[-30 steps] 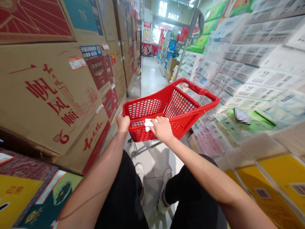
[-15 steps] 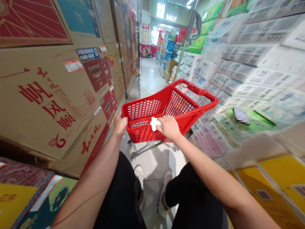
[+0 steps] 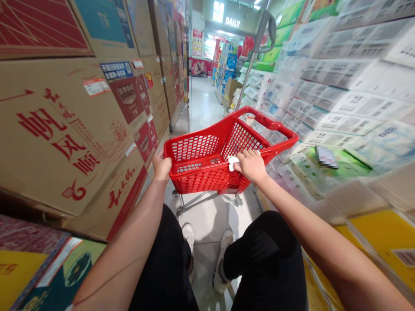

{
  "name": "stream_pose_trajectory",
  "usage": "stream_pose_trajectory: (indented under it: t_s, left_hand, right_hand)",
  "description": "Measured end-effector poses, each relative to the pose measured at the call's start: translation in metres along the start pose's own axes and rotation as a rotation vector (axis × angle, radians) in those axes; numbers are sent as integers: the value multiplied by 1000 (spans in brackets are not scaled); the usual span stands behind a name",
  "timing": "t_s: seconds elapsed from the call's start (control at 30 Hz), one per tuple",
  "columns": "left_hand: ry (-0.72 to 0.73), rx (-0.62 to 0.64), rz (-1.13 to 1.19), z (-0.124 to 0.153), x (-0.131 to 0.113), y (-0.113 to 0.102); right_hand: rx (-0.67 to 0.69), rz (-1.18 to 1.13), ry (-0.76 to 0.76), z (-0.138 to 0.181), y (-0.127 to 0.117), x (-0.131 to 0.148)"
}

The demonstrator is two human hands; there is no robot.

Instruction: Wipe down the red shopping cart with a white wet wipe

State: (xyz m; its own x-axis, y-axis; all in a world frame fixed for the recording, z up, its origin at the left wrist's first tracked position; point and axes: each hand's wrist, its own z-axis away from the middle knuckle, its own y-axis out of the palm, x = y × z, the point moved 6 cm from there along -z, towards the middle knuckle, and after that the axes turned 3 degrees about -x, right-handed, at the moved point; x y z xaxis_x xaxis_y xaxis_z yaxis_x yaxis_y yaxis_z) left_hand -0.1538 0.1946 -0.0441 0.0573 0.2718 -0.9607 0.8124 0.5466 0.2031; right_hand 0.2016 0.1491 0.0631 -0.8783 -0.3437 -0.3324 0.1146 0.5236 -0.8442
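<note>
A red plastic shopping cart [image 3: 194, 181] stands sideways in front of me on a metal frame with casters. My left hand [image 3: 161, 166] is closed around the rim at the cart's left end. On the near side rim, toward the handle end, my right hand [image 3: 252, 166] is closed over a crumpled white wipe [image 3: 233, 163], pressing it against the red plastic. Part of the wipe sticks out past the thumb; the rest is hidden under the fingers. The cart's handle [image 3: 269, 123] rises at the right, touched by neither hand.
Stacked cardboard boxes [image 3: 65, 138] line the left side. Packs of tissue paper [image 3: 350, 103] are piled along the right, with yellow packages [image 3: 382, 237] lower down. A metal pole with a grey handle [image 3: 266, 32] stands behind the cart. The tiled aisle [image 3: 202, 99] runs on beyond it.
My right hand has slid the white wipe to the right along the near rim, toward the handle end. My left hand keeps its grip on the left end.
</note>
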Motion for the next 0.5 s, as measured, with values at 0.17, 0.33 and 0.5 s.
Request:
stream_pose_trajectory:
  t_s: [0.17, 0.33, 0.5]
  left_hand:
    - [27, -47, -23, 6, -3, 0]
    - [47, -56, -65, 14, -16, 0]
    - [52, -15, -108, 15, -21, -4]
  right_hand:
    - [20, -128, -17, -14, 1, 76]
    - [-23, -255, -81, -29, -7, 155]
    - [-29, -304, -153, -34, -16, 191]
